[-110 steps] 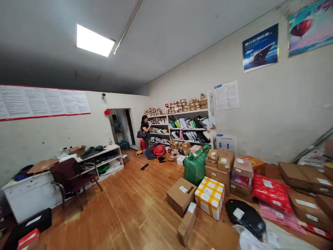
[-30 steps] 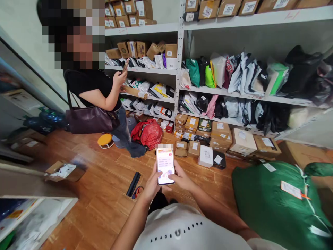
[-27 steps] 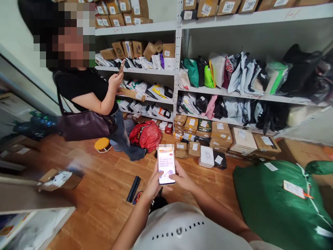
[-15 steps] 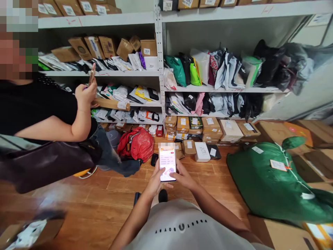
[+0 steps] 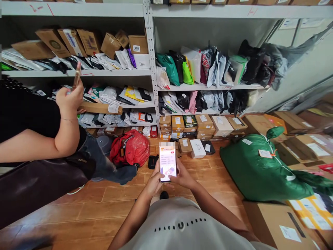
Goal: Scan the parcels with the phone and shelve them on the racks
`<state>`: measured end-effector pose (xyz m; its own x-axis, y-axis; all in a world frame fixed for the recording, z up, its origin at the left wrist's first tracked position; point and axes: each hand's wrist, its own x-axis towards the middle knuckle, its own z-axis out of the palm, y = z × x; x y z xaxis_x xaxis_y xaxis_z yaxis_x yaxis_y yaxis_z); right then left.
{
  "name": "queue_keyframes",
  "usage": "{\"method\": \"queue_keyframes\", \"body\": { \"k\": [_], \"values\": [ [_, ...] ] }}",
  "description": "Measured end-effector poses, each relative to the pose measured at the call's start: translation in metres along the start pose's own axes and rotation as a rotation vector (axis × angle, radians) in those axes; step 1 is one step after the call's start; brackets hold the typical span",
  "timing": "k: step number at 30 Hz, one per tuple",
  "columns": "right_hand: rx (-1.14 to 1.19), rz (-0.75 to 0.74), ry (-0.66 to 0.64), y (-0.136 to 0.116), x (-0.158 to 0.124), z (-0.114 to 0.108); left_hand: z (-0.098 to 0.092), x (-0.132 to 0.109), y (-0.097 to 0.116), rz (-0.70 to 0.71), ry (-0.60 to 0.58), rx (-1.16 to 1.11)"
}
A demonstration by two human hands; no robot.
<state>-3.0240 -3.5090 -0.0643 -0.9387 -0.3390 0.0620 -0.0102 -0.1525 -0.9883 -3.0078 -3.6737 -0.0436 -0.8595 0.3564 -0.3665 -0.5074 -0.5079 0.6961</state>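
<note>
In front of my body I hold a smartphone [image 5: 168, 163] upright, its lit screen facing me. My left hand [image 5: 155, 181] wraps the phone's lower left side, with the thumb at the bottom of the screen. Around the lower right side is my right hand [image 5: 183, 176], its thumb also over the lower screen. Text lines and a picture show on the display, too small to read. The fingers behind the phone are mostly hidden.
At left another person's hand [image 5: 70, 95] holds a phone, a long carton [image 5: 100, 108] beside it. Shelves [image 5: 153, 66] carry parcels. On the floor lie a red backpack [image 5: 130, 147], small boxes [image 5: 197, 148], a large green sack [image 5: 249, 166] and a carton [image 5: 275, 222] at lower right.
My view has turned slightly right, so the shelves and the other person shift left in the picture. Both my hands stay on the phone, and the thumbs have moved slightly over its lower screen.
</note>
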Motion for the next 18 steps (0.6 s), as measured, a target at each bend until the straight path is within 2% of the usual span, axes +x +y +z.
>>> {"method": "queue_keyframes", "body": {
  "k": [5,11,15,18],
  "values": [
    [0.046,0.028,0.118,0.003,0.005,0.008,-0.008,0.002,0.0,-0.006,-0.005,0.054],
    [0.103,0.091,0.302,0.001,0.025,0.01,-0.013,0.004,-0.008,-0.047,-0.027,0.071],
    [0.092,0.085,0.401,-0.002,0.031,0.008,-0.017,0.006,-0.014,-0.07,-0.089,0.022],
    [0.068,0.062,0.434,0.0,0.025,0.008,-0.02,0.007,-0.016,-0.095,-0.131,-0.017]
  ]
}}
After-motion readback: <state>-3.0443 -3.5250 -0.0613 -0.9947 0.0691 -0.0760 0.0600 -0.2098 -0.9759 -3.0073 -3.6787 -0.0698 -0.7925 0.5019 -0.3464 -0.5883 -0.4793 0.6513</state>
